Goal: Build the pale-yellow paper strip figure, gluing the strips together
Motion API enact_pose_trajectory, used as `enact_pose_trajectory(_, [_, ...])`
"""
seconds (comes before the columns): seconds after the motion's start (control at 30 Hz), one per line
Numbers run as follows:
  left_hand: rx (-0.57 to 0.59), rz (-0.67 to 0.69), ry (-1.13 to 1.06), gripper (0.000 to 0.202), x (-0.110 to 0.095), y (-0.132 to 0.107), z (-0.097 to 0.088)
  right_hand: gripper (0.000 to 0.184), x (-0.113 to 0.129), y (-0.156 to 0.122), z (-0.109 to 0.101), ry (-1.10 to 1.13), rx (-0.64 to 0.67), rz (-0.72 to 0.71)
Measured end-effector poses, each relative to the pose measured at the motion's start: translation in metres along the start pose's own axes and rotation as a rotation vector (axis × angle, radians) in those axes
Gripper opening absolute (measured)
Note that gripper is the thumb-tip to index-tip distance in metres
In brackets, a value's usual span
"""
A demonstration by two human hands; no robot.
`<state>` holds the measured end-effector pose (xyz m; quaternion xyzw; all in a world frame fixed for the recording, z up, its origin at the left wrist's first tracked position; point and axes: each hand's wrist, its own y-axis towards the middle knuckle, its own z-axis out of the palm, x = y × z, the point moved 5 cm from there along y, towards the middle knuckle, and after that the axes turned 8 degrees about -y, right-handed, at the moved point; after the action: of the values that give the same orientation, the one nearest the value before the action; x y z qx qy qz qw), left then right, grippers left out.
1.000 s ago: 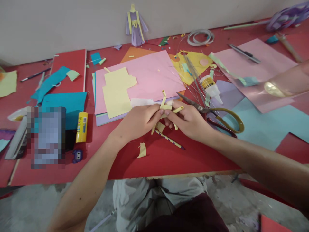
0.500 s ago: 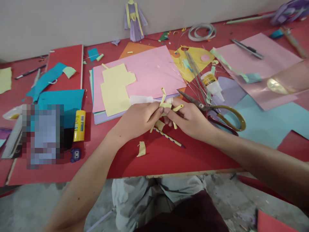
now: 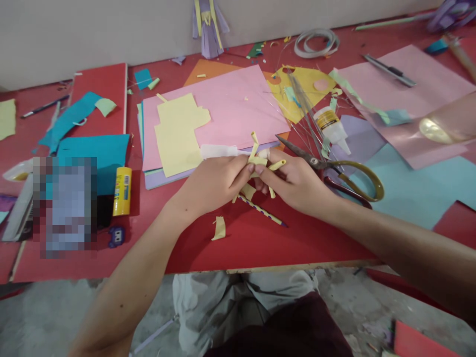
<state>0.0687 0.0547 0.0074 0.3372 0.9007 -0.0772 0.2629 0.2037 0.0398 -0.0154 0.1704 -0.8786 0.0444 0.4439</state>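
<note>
Little had moved since the earlier frame beyond a slight shift of view. Both grips were closed: left hand (image 3: 223, 181) and right hand (image 3: 297, 183) pinched the yellow paper piece (image 3: 259, 160) between them, above the worktop (image 3: 238, 253). Pressing it together seemed the step; the next move likely called for steady thumbs.

Soft, rather dim light casts faint shadows on the tabletop (image 3: 316, 248); glare spots its right side, coarse pixelation masks its left, and the far-right corner's purple bundle (image 3: 451, 15) blurs.
</note>
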Motion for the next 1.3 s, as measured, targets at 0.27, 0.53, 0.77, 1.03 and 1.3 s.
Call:
enact_pose_trajectory(0.27, [0.008, 0.005, 0.003, 0.028, -0.0002, -0.0003, 0.0003, 0.015, 0.0013, -0.0001, -0.0002, -0.013, 0.006, -0.005])
enact_pose_trajectory(0.53, [0.019, -0.004, 0.028, 0.028, 0.0002, -0.0008, 0.001, 0.016, 0.0015, 0.0003, -0.0002, -0.032, 0.011, -0.007])
enact_pose_trajectory(0.77, [0.031, -0.003, 0.049, 0.03, 0.0011, -0.0009, 0.0023, 0.019, 0.003, 0.0003, -0.0006, -0.006, 0.016, 0.01])
enact_pose_trajectory(1.03, [0.048, -0.019, 0.077, 0.031, 0.0003, -0.0014, 0.0026, 0.016, 0.0029, 0.0009, 0.0002, -0.014, 0.019, -0.019])
enact_pose_trajectory(1.3, [0.043, 0.0, 0.087, 0.031, -0.0002, -0.0008, 0.0024, 0.015, 0.0029, 0.001, 0.0004, -0.02, 0.026, -0.029])
